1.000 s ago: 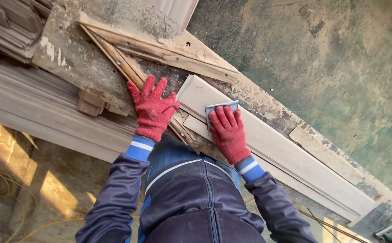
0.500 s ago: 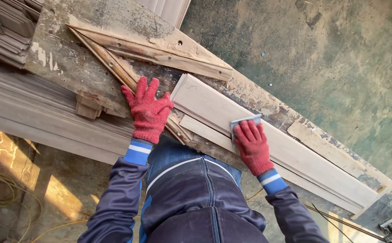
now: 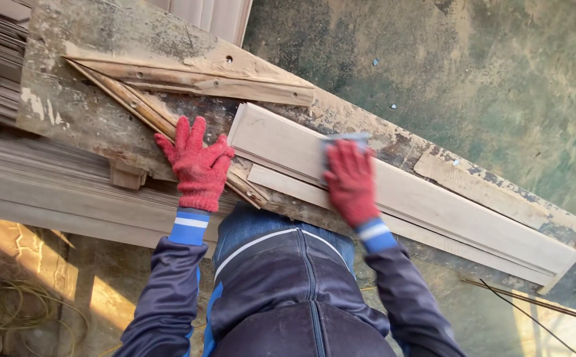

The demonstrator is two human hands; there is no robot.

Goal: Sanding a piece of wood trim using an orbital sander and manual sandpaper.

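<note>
R hand (image 3: 350, 180), fingers flat, presses sandpaper (image 3: 345, 139) on board (image 3: 433, 205), near its L end. L hand (image 3: 197, 165) spread flat on bench (image 3: 89, 99) beside board, gripping nothing. Risk: board's unclamped, may skid under push; paper could slip off edge, glove snags.
</note>
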